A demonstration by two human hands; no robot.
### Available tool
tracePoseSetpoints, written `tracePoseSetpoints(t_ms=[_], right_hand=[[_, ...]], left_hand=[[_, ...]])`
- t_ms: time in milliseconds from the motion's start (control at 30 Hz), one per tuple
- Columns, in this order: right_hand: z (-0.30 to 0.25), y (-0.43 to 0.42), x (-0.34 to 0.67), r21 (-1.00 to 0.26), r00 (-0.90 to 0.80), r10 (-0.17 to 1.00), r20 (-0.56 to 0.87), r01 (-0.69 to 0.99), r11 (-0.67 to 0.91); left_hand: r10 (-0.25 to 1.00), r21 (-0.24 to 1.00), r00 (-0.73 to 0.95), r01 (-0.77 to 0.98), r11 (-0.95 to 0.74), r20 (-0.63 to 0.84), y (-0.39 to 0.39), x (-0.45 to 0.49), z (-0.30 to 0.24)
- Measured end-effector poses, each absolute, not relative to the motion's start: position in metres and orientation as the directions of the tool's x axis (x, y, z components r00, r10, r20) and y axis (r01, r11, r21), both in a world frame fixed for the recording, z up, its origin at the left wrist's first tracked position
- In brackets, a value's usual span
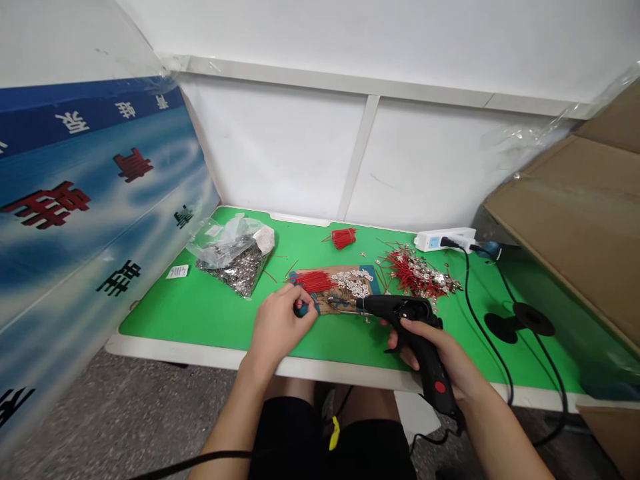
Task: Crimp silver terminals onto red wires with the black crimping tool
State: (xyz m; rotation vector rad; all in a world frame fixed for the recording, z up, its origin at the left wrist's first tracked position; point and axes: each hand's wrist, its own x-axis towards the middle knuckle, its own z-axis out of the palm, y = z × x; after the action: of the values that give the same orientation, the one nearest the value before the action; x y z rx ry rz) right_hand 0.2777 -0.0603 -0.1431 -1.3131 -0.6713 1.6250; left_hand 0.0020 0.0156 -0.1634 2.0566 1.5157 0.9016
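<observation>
Below the near edge, two legs in black shorts (287,433), with a bright yellow strip (334,433) between them; speckled grey floor (130,393) to the left. Then the green tabletop (200,320) with a white rim. Right hand (454,360) at front right: grip wrapped around the handle of a black pistol-shaped soldering gun (393,307) with a red dot on it, thumb on top, metal tip aimed left. Left hand (280,320) front centre, forearm over the rim: fingers curled, thumb and forefinger close together by the tip; can't tell what, if anything, that grip pinches.

Just past the hands, a flat brown-and-blue cardboard piece (369,277) lies partly under both. On it, a row of thin red wires (315,281) at left, and loose silvery metal tabs with holes (356,288) at right. Right of the cardboard, tangled heap of red wires with metal tabs (420,272). Farther right, black plastic spool (535,319), lying on its side.

Left: small white label (177,271), then a clear plastic bag of small metal parts (237,267). Farther back, tied bundle of red wires (343,239); white power strip (425,241) at right, black plug in it. Big brown cardboard box (575,200) far right, blue printed panel (100,167) far left, white wall (280,147) behind.
</observation>
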Motion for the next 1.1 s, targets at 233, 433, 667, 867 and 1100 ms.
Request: tracePoseSetpoints(t_ms=[233,433,667,867,1100], right_hand=[[-0.1424,-0.0604,0.2773,-0.852,-0.01,0.889,-0.459,-0.279,-0.443],[-0.1445,-0.0604,0.2789,-0.858,-0.008,0.892,-0.452,-0.272,-0.437],[-0.1457,-0.0601,0.2795,-0.868,-0.003,0.896,-0.445,-0.245,-0.432],[-0.1453,-0.0598,0.2795,-0.864,0.0,0.889,-0.459,-0.231,-0.446],[-0.1462,-0.0616,0.2805,-0.873,0.027,0.883,-0.468,-0.166,-0.458]], left_hand=[[0.945,0.671,0.193,0.668,-0.323,0.263,0.0145,0.0014,-0.1622],[0.949,0.67,0.197,0.673,-0.314,0.248,0.0154,0.0023,-0.163],[0.95,0.669,0.197,0.675,-0.309,0.241,0.0144,0.0017,-0.1625],[0.95,0.674,0.198,0.67,-0.311,0.241,0.014,0.0014,-0.1627],[0.956,0.711,0.174,0.639,-0.293,0.237,0.014,-0.0004,-0.1617]])
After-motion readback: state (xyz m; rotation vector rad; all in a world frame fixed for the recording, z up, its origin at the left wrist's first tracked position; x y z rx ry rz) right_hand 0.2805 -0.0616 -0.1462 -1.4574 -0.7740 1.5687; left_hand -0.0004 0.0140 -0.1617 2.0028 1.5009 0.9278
